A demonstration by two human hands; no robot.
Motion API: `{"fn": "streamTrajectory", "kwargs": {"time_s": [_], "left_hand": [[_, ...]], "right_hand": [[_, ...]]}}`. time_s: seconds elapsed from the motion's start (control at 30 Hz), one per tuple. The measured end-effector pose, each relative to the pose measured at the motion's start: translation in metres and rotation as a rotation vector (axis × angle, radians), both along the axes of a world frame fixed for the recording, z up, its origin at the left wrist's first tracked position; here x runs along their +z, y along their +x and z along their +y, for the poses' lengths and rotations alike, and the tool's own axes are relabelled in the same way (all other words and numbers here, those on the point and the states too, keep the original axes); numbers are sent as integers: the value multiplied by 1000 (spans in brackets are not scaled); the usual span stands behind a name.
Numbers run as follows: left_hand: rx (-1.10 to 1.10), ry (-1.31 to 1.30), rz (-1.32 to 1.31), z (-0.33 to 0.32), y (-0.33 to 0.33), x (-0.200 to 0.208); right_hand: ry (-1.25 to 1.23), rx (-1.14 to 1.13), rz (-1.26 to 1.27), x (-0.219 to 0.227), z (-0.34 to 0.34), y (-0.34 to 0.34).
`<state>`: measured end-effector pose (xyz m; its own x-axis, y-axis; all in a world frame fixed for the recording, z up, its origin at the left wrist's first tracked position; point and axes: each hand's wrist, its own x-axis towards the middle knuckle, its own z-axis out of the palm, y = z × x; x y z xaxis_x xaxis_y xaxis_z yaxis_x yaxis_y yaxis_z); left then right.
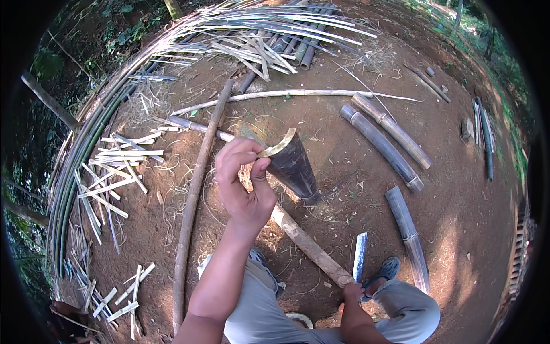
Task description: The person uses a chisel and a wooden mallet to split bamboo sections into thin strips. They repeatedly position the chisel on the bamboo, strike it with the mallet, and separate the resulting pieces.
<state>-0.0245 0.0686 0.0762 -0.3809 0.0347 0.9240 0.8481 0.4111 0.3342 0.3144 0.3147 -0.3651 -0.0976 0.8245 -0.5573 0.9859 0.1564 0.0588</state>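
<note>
My left hand [247, 186] is raised in the middle of the view, thumb and fingers closed on the top edge of a split bamboo piece [293, 166]. This half-round piece stands near upright, its dark outer skin facing right and its pale cut rim on top. Down at the lower right, by my knee, my right hand [352, 292] is wrapped round the handle of a machete [359, 258]. The blade points up and away from me, apart from the bamboo. The handle is mostly hidden by my fingers.
A wooden pole [312, 246] slants on the ground between my feet; another pole [197, 189] runs along my left. Dark bamboo lengths [381, 146] lie at the right. Pale split strips [117, 178] are scattered left, and long slats [258, 34] are piled at the far side.
</note>
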Motion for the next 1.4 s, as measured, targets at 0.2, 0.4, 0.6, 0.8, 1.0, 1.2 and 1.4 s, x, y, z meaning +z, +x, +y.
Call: {"fn": "streamTrajectory", "kwargs": {"time_s": [0.2, 0.4, 0.6, 0.8, 1.0, 1.2, 1.4], "left_hand": [[88, 29, 26, -1, 5, 1], [128, -5, 59, 10, 8, 11], [200, -34, 44, 0, 14, 5], [223, -38, 59, 7, 13, 9], [249, -60, 53, 4, 11, 1], [163, -36, 47, 27, 7, 2], [229, -101, 80, 11, 6, -3]], "right_hand": [[-140, 30, 1, 10, -6, -2], [-356, 310, -84, -59, 64, 18], [-543, 388, -50, -47, 24, 18], [-397, 257, 6, -52, 10, 13], [-104, 112, 123, -58, -4, 25], [-49, 231, 163, -82, 52, 65], [-100, 208, 35, -35, 13, 37]]}}
